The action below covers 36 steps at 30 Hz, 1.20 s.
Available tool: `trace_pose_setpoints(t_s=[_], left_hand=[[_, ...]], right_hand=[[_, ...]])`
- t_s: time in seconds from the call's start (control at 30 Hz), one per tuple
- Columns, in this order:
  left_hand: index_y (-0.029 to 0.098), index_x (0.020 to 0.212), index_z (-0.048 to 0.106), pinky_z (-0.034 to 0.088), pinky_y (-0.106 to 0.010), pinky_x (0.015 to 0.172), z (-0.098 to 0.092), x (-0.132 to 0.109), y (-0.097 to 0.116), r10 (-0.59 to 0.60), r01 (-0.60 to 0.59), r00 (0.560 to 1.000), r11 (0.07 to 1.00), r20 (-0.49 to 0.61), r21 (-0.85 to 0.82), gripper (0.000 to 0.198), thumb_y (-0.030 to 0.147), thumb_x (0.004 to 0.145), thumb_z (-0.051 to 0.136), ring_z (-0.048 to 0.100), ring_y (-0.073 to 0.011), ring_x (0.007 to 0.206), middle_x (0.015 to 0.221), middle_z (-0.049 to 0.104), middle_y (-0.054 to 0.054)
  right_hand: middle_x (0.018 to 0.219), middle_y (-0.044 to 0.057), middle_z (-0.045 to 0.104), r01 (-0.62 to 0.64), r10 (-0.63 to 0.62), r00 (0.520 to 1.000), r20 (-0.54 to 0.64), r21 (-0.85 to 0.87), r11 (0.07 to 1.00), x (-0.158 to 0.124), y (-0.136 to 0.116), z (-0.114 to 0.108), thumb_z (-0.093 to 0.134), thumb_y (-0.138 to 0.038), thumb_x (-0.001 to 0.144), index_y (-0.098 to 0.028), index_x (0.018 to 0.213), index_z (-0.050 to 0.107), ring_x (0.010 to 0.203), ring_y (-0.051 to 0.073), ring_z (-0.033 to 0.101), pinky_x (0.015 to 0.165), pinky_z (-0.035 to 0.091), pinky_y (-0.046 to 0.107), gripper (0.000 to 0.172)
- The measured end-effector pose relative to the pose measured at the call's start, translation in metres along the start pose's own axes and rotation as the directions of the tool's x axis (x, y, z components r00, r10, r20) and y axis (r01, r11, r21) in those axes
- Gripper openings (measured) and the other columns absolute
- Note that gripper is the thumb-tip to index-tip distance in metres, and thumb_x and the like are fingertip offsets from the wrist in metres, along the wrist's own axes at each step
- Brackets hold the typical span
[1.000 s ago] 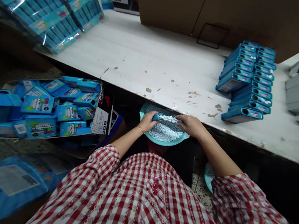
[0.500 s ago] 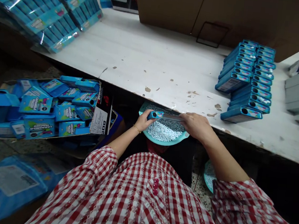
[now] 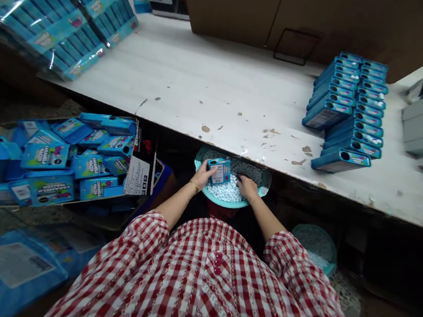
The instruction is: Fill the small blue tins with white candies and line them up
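Over a turquoise basin (image 3: 225, 203) of small white pieces (image 3: 223, 191), my left hand (image 3: 201, 175) grips a small blue box (image 3: 219, 170) by its left side, with a broad printed face showing. My right hand (image 3: 248, 187) is down in the basin at the right, touching the white pieces. Its fingers are bent, and their tips are dark and partly hidden, so whatever they hold cannot be made out.
A carton of loose blue boxes (image 3: 52, 155) lies left. On the white table (image 3: 188, 86) stand rows of blue boxes (image 3: 369, 111) at right and wrapped packs (image 3: 70, 25) at left. Another basin (image 3: 315, 243) sits low at the right.
My right hand has moved from the table's edge down and left into the basin. The box in my left hand has turned from its narrow end to its broad face. The view has shifted slightly.
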<state>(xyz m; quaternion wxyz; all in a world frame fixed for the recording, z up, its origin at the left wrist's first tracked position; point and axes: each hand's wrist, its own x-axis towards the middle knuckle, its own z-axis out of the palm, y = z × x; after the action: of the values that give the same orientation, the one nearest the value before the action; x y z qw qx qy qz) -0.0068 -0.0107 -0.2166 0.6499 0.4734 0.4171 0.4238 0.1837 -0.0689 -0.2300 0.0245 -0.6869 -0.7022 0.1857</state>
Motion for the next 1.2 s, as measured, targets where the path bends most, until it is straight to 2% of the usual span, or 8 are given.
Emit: trace_pose_setpoints(t_s=[0.13, 0.3, 0.53, 0.63, 0.77, 0.9, 1.03, 1.2], left_hand=[[0.02, 0.104, 0.049, 0.044, -0.032, 0.087, -0.024, -0.012, 0.025, 0.17, -0.167, 0.985, 0.972, -0.009, 0.164, 0.046, 0.04, 0.067, 0.069, 0.057, -0.0163, 0.091, 0.097, 0.059, -0.002], [0.017, 0.106, 0.051, 0.043, -0.031, 0.086, -0.047, -0.018, 0.04, 0.355, -0.31, 0.935, 0.79, 0.017, 0.529, 0.043, 0.036, 0.07, 0.065, 0.055, -0.0169, 0.09, 0.096, 0.058, -0.003], [0.016, 0.104, 0.052, 0.045, -0.031, 0.083, -0.011, -0.015, 0.034, 0.33, -0.303, 0.937, 0.611, 0.113, 0.731, 0.037, 0.028, 0.071, 0.063, 0.057, -0.0179, 0.087, 0.094, 0.061, -0.004], [0.016, 0.105, 0.053, 0.044, -0.032, 0.087, 0.003, -0.013, 0.031, 0.325, -0.338, 0.929, 0.557, 0.176, 0.758, 0.036, 0.024, 0.071, 0.062, 0.057, -0.02, 0.094, 0.102, 0.061, -0.006], [0.015, 0.105, 0.053, 0.044, -0.034, 0.089, 0.008, -0.01, 0.029, 0.331, -0.402, 0.907, 0.501, 0.26, 0.767, 0.035, 0.021, 0.072, 0.06, 0.056, -0.0216, 0.1, 0.104, 0.06, -0.008], [0.016, 0.106, 0.053, 0.043, -0.035, 0.092, 0.006, -0.009, 0.028, 0.345, -0.42, 0.898, 0.479, 0.275, 0.771, 0.036, 0.02, 0.071, 0.06, 0.056, -0.022, 0.102, 0.107, 0.06, -0.008], [0.016, 0.105, 0.054, 0.043, -0.035, 0.092, 0.006, -0.009, 0.028, 0.36, -0.43, 0.893, 0.502, 0.27, 0.751, 0.035, 0.019, 0.07, 0.06, 0.056, -0.0217, 0.101, 0.106, 0.06, -0.008], [0.017, 0.104, 0.053, 0.043, -0.033, 0.09, -0.006, -0.012, 0.031, 0.375, -0.379, 0.912, 0.618, 0.166, 0.688, 0.037, 0.026, 0.07, 0.063, 0.056, -0.0202, 0.097, 0.104, 0.06, -0.007]], right_hand=[[0.111, 0.005, 0.063, -0.014, 0.021, 0.999, -0.042, 0.157, 0.988, -0.007, 0.016, -0.005, 0.046, -0.029, 0.088, -0.022, 0.121, 0.05, 0.1, 0.015, 0.059, 0.078, 0.043, 0.022, 0.034], [0.102, 0.004, 0.065, 0.047, 0.0, 0.99, -0.139, 0.337, 0.94, -0.026, 0.027, -0.04, 0.055, -0.027, 0.08, -0.023, 0.111, 0.057, 0.09, 0.017, 0.06, 0.075, 0.044, 0.025, 0.031], [0.107, 0.005, 0.065, 0.205, -0.164, 0.97, -0.179, 0.241, 0.949, -0.044, 0.017, -0.107, 0.055, -0.028, 0.08, -0.021, 0.11, 0.06, 0.095, 0.019, 0.059, 0.081, 0.044, 0.028, 0.031], [0.11, 0.006, 0.065, 0.207, -0.198, 0.975, -0.102, 0.084, 0.975, -0.044, 0.0, -0.128, 0.054, -0.029, 0.081, -0.021, 0.112, 0.061, 0.1, 0.021, 0.059, 0.085, 0.043, 0.03, 0.032], [0.104, 0.008, 0.066, 0.153, -0.16, 0.987, -0.025, -0.185, 0.971, -0.047, -0.023, -0.146, 0.05, -0.032, 0.083, -0.023, 0.115, 0.058, 0.093, 0.023, 0.061, 0.076, 0.044, 0.032, 0.034], [0.097, 0.01, 0.067, 0.142, -0.151, 0.988, 0.001, -0.345, 0.928, -0.049, -0.044, -0.157, 0.046, -0.031, 0.085, -0.019, 0.107, 0.059, 0.085, 0.022, 0.062, 0.067, 0.042, 0.028, 0.028], [0.096, 0.01, 0.065, 0.158, -0.17, 0.985, 0.003, -0.388, 0.908, -0.052, -0.055, -0.163, 0.043, -0.025, 0.086, -0.017, 0.099, 0.059, 0.082, 0.021, 0.061, 0.064, 0.041, 0.027, 0.022], [0.1, 0.01, 0.064, 0.108, -0.139, 0.987, -0.076, -0.312, 0.944, -0.065, -0.015, -0.147, 0.044, -0.026, 0.087, -0.02, 0.104, 0.057, 0.089, 0.021, 0.059, 0.067, 0.041, 0.028, 0.023]])
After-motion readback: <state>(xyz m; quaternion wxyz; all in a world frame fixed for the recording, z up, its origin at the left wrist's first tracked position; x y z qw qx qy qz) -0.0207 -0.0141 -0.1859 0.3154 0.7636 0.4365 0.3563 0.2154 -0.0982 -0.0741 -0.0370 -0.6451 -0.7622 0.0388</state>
